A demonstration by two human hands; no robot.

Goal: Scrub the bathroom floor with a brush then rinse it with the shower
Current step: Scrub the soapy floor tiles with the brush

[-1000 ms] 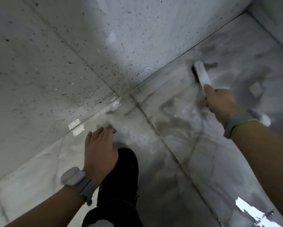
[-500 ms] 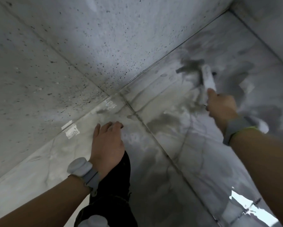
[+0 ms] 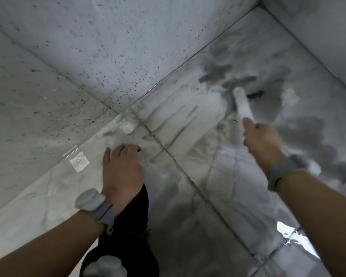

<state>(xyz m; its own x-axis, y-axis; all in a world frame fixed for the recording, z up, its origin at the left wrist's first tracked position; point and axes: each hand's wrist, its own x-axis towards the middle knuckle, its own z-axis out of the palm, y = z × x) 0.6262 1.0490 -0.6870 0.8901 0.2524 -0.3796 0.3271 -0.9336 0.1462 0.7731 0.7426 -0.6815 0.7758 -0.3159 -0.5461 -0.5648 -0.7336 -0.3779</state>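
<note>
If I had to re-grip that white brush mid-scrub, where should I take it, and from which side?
Grip the brush by its near handle end, where the right hand holds it now, coming from the person's side. Its long body points away across the floor, so the far end stays free to scrub.

A white brush [image 3: 242,102] is lying head-down against the wet, grey-veined tiled floor [image 3: 218,196] near the far wall (its outline blurred), its handle end running back toward the camera, suds streaking around it.
</note>
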